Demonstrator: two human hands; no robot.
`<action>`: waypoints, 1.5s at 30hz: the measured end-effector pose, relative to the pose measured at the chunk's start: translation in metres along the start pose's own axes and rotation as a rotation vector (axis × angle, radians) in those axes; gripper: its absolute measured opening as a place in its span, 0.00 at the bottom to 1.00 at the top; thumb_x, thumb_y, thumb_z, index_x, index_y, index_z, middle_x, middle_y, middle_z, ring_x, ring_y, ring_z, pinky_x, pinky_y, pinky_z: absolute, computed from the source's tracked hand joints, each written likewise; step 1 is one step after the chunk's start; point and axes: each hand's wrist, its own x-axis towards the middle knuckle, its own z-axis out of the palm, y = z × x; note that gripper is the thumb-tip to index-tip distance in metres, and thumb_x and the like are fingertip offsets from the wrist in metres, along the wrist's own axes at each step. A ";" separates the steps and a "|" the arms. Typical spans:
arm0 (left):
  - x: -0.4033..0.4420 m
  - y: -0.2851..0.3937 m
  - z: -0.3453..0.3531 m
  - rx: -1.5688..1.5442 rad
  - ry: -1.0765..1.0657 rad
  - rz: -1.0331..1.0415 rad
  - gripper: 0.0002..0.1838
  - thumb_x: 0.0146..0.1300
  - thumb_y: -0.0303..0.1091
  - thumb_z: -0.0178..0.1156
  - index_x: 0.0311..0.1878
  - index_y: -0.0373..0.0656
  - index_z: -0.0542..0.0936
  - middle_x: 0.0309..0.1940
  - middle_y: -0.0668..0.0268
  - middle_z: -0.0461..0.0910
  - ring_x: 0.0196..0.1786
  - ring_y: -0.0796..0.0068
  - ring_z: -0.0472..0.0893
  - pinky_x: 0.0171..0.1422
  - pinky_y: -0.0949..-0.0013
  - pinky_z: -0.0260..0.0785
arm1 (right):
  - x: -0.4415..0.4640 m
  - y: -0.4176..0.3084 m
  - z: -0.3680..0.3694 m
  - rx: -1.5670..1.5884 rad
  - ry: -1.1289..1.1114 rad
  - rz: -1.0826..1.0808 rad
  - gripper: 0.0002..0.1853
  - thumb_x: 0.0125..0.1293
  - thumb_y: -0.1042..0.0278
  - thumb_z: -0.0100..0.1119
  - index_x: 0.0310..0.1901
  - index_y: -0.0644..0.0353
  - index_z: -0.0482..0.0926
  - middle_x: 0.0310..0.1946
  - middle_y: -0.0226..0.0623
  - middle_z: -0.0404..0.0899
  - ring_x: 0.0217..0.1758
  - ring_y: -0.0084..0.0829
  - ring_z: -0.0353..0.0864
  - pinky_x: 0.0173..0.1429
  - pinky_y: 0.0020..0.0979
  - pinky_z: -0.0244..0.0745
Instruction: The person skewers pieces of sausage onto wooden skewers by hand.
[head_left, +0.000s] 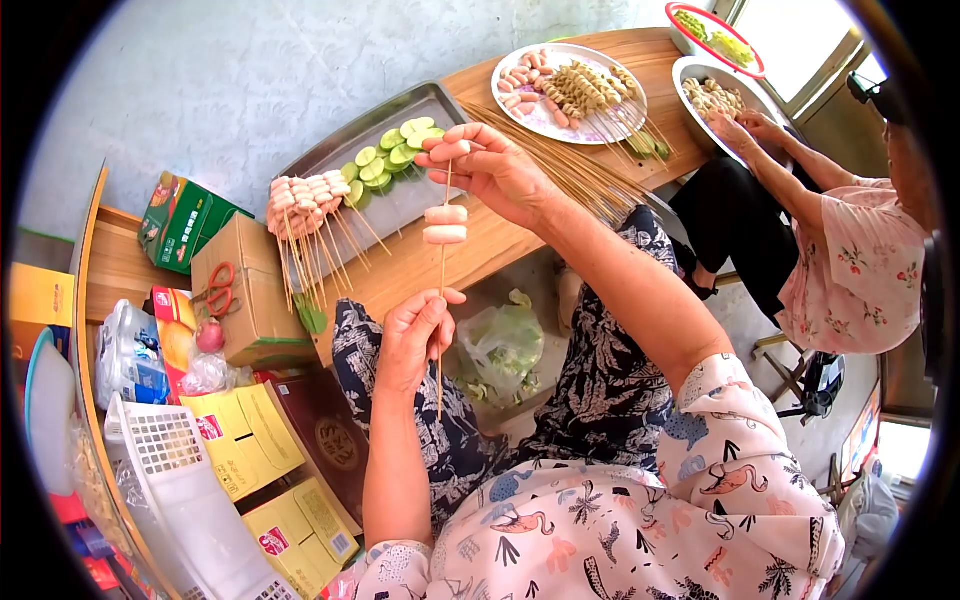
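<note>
My left hand (412, 340) is closed around the lower part of a thin wooden skewer (442, 275), which stands nearly upright over my lap. Two small pink sausages (445, 234) sit crosswise on its upper part, one above the other. At the skewer's top, my right hand (495, 175) pinches another small sausage (450, 151) between thumb and fingers. Whether the tip has pierced this sausage I cannot tell. Behind lies a metal tray (400, 215) with sliced green vegetable rounds (376, 170) and a pile of sausage skewers (305, 200).
A white plate (585, 132) holds sausages and twisted skewered food; bare skewers (560, 160) lie beside it. At right, a person (800, 230) handles food in a metal bowl (690, 75). Cartons (245, 280), red scissors (220, 290) and a white basket (190, 510) stand at left. A plastic bag (500, 340) lies below.
</note>
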 end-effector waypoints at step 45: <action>-0.001 -0.003 0.002 0.066 0.073 0.014 0.14 0.72 0.39 0.52 0.47 0.37 0.80 0.19 0.73 0.72 0.19 0.89 0.65 0.23 0.85 0.54 | -0.009 0.011 0.010 0.084 -0.045 0.113 0.24 0.71 0.63 0.50 0.63 0.68 0.64 0.54 0.42 0.76 0.59 0.37 0.74 0.65 0.39 0.68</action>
